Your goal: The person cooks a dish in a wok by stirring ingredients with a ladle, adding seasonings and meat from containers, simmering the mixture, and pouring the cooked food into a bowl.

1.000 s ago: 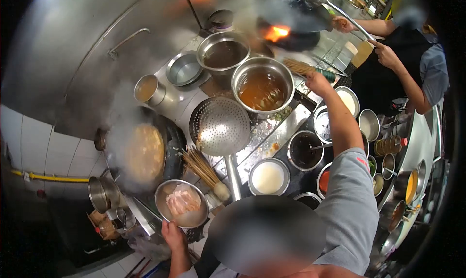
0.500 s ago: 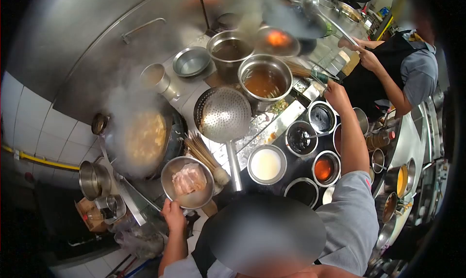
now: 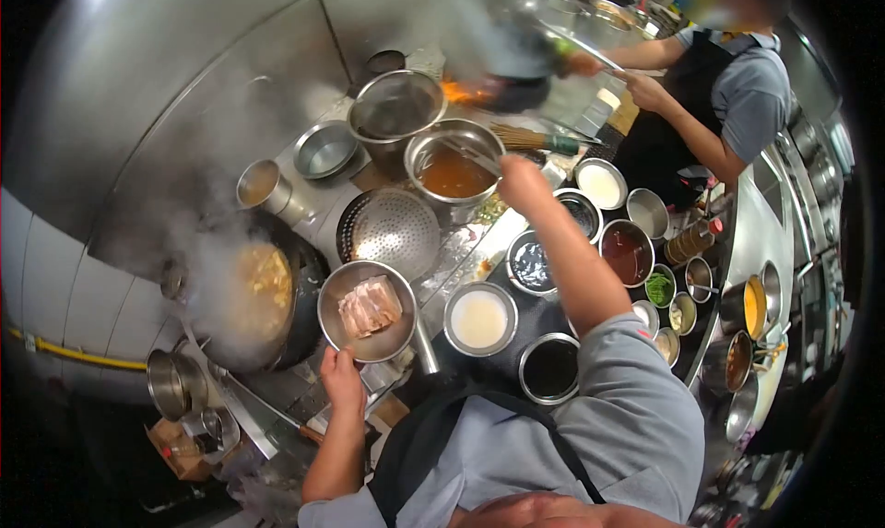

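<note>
My left hand [image 3: 343, 376] grips the edge of a metal bowl [image 3: 373, 351] holding a slab of pale pinkish meat [image 3: 371, 307]. The bowl overlaps the lower edge of a large perforated strainer [image 3: 396, 233], whose handle sticks out on the right. To the left, a steaming wok [image 3: 310, 293] contains yellowish pieces [image 3: 263, 274]. My right hand [image 3: 524, 182], arm stretched out, is closed round a metal utensil [image 3: 472, 152] that reaches into a steel pot [image 3: 412, 148] of brown liquid. The utensil's head cannot be made out.
Seasoning containers crowd the right, including white liquid [image 3: 480, 319], dark sauce [image 3: 549, 367] and red sauce [image 3: 627, 253]. A bamboo brush [image 3: 521, 138] lies beyond the pot. At the back right, a co-worker [image 3: 728, 94] holds a long ladle near a smoking wok [image 3: 516, 90] with flames.
My right hand has moved left from beside the bamboo brush to over the pot of brown liquid. The bowl of meat has shifted right, onto the strainer's edge. The camera view has turned.
</note>
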`<state>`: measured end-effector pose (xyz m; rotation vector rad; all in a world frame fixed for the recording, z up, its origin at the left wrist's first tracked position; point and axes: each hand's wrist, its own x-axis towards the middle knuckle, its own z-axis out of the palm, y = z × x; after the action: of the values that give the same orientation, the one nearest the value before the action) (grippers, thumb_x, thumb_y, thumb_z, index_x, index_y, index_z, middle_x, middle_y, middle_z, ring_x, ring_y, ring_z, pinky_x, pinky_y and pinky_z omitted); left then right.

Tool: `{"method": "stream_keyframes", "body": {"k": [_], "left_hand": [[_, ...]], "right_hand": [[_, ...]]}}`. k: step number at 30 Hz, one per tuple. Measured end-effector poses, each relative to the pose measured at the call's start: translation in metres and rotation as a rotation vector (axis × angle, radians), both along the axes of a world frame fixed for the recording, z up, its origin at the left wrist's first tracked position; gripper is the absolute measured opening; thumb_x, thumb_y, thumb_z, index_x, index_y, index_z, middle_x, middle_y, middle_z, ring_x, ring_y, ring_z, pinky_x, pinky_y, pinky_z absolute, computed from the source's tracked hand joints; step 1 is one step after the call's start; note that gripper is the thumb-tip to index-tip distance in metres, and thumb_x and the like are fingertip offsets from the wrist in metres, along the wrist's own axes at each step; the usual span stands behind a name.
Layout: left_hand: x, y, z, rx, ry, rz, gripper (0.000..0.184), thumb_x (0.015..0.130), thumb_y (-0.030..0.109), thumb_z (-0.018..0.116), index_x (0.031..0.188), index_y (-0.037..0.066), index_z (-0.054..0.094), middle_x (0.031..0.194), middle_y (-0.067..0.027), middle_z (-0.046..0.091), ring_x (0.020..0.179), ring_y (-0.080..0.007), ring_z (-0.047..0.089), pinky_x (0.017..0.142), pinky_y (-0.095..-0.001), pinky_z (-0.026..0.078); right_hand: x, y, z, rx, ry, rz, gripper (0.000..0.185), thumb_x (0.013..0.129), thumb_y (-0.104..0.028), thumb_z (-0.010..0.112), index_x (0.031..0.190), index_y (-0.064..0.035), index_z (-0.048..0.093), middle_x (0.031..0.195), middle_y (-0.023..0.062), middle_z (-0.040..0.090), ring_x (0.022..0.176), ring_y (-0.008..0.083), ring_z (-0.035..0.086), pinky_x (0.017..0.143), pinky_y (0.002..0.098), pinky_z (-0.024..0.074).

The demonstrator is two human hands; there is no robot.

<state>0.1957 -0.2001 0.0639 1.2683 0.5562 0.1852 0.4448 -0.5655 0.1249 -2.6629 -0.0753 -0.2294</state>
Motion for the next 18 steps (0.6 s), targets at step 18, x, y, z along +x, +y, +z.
{"method": "stream_keyframes", "body": {"k": [18], "left_hand": [[0.036,-0.102,0.055,0.334,-0.180,-0.765,0.008,0.096,0.008,0.052,0.098,0.001,0.055,0.091,-0.0033,0.059,0.082,-0.0110,0.053,0.077,-0.0269,0.045]], "right_hand": [[-0.282,0.045,-0.003,0.992,0.005,-0.328,0.025,0.094,-0.022,0.058,0.086,0.0005,0.053,0.079,0.0087,0.061,0.072,0.0136,0.062,0.060,0.0321,0.0527]]}}
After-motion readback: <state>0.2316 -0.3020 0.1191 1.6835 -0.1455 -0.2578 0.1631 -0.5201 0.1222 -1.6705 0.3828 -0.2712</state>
